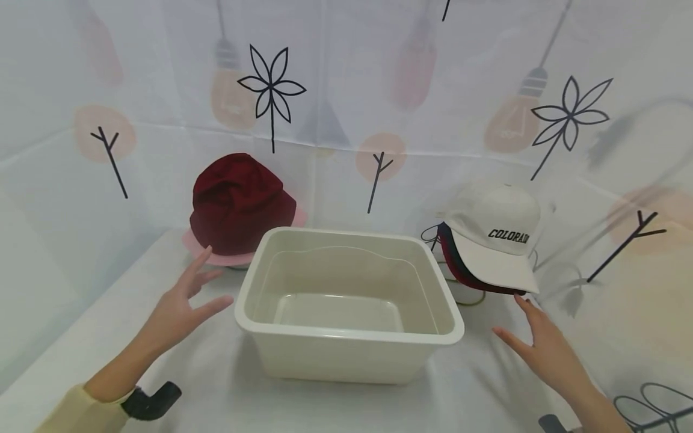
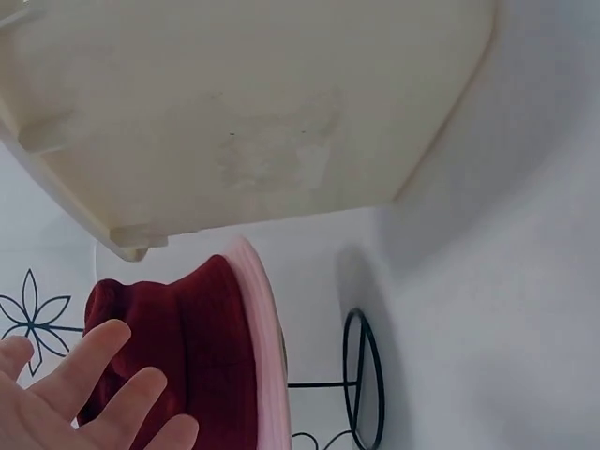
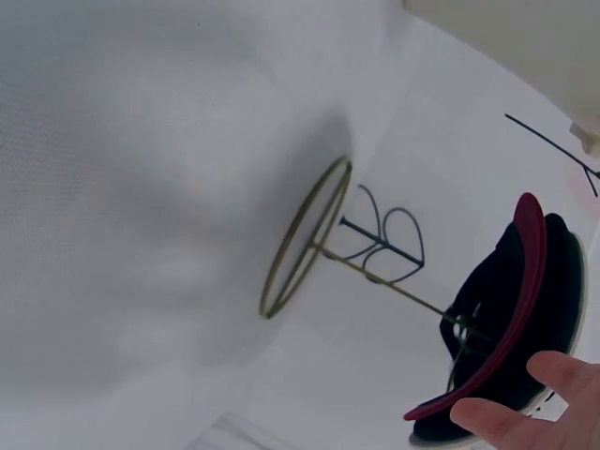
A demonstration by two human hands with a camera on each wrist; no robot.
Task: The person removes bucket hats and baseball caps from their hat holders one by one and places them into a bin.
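Observation:
My left hand hovers left of a cream plastic basin, its fingers spread. Behind it, a dark red bucket hat sits over a pink brim. In the left wrist view, fingers overlap the red hat; contact cannot be told. On the other side, my right hand reaches toward a white cap lettered COLORADO, stacked over dark caps with a red edge. One fingertip meets the brim's lower edge in the head view, while the thumb stays apart. Whether it touches is unclear.
The caps rest on a brass wire stand with a round base. A black wire stand is under the bucket hats. A white patterned cloth hangs behind the white tabletop. The basin stands between the hands.

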